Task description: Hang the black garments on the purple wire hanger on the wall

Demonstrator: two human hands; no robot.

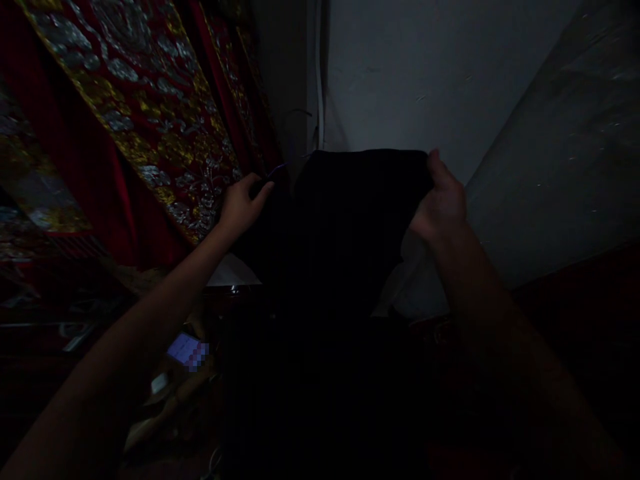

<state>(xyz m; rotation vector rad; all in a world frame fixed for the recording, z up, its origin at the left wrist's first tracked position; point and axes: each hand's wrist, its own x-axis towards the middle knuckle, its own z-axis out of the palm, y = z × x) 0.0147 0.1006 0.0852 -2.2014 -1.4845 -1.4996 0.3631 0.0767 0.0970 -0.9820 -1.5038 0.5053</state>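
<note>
At the far centre of a dim room, a large black cloth (350, 227) hangs upright, held up by its top edge between two bare hands. Right hand (440, 207): closed on the cloth's upper right corner, thumb on top, fingers wrapped behind the fabric. Left hand (243, 203): at the cloth's upper left edge, fingers curled around a dark fold; looks like a pinch grip, but the light is too poor to see exactly how much fabric it has. A thin purple strand (277, 172) shows just beside the left fingertips. The cloth's lower part runs down into shadow near the bottom of the view, edges not readable there.

Left of the left hand: red hanging fabric with gold and silver embroidery (150, 100), close beside the knuckles, contact unclear. Far behind the cloth: plain pale wall (425, 73) with a white cable (320, 80) running down it. Right side: a grey slanted panel (560, 153), well lit compared with the rest. Near left, under the left forearm: a small glowing screen (187, 351), blurred, lying among dim clutter. A white sheet-like patch (233, 272) sits just below the left wrist.
</note>
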